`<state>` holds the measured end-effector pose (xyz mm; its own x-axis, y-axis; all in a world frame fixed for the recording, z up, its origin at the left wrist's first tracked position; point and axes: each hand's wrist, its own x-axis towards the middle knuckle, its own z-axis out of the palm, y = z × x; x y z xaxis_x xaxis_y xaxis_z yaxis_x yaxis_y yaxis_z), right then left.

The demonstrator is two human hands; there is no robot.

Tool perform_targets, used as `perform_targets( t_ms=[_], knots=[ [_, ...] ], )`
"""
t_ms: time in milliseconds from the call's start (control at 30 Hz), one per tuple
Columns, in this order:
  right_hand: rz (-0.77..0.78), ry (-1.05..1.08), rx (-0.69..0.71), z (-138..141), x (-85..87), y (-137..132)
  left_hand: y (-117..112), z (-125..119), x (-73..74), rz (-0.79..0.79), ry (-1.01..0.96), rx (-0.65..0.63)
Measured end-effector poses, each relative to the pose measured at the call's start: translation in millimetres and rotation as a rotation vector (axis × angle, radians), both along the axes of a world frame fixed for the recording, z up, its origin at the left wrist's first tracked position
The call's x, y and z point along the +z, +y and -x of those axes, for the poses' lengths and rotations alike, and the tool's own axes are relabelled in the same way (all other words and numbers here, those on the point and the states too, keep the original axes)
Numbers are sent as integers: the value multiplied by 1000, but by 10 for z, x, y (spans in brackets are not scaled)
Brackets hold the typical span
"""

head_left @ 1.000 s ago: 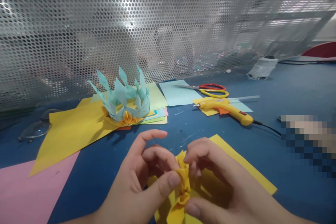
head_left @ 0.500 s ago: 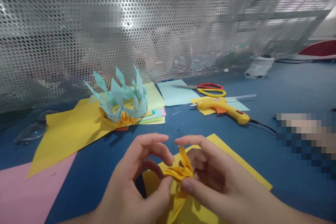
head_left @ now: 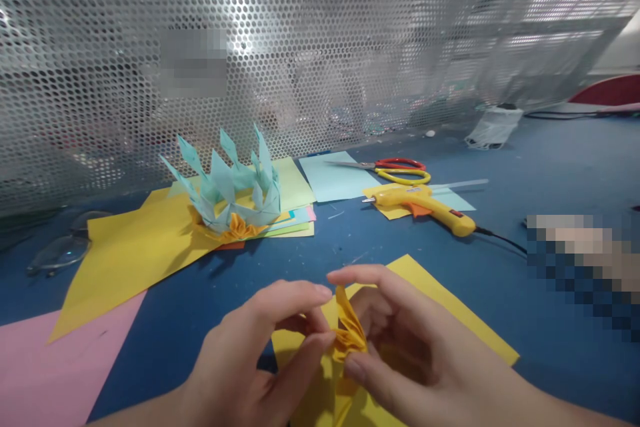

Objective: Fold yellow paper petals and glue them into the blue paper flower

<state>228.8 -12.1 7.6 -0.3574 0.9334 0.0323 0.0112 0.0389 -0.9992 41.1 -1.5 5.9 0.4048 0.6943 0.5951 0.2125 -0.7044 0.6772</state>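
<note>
Between my hands is a pleated orange-yellow paper piece, folded into petal-like strips. My right hand grips it from the right, the thumb at its lower edge and the index finger curled over its upper tip. My left hand pinches its left petal between thumb and fingers. Beneath both hands lies a yellow sheet of paper. Beyond them a light-blue folded paper crown stands upright, with a similar orange pleated ornament at its front base.
A yellow glue gun with a black cord lies at the right, in front of scissors. Eyeglasses, a large yellow sheet and a pink sheet are at the left. A perforated metal panel borders the back.
My left hand has closed its fingers on the left petal and shifted it inward, gathering it closer to the upright one. The right hand stays nearly in place, still gripping.
</note>
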Motion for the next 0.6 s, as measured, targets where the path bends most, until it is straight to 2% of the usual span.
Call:
perform_targets(
  t_ms=[133, 233, 367, 500, 600],
  knots=[
    [-26, -26, 15, -7, 23, 4, -73, -51, 10, 233, -86, 82],
    [-43, -35, -14, -1, 18, 1, -46, -72, 26, 323, -116, 117],
    [-49, -19, -56, 6, -13, -2, 19, -55, 32, 379, -130, 106],
    [-13, 80, -1, -38, -24, 15, 21, -42, 25, 412, -153, 81],
    [14, 40, 30, -79, -6, 40, -1, -44, 14, 443, -146, 38]
  ],
)
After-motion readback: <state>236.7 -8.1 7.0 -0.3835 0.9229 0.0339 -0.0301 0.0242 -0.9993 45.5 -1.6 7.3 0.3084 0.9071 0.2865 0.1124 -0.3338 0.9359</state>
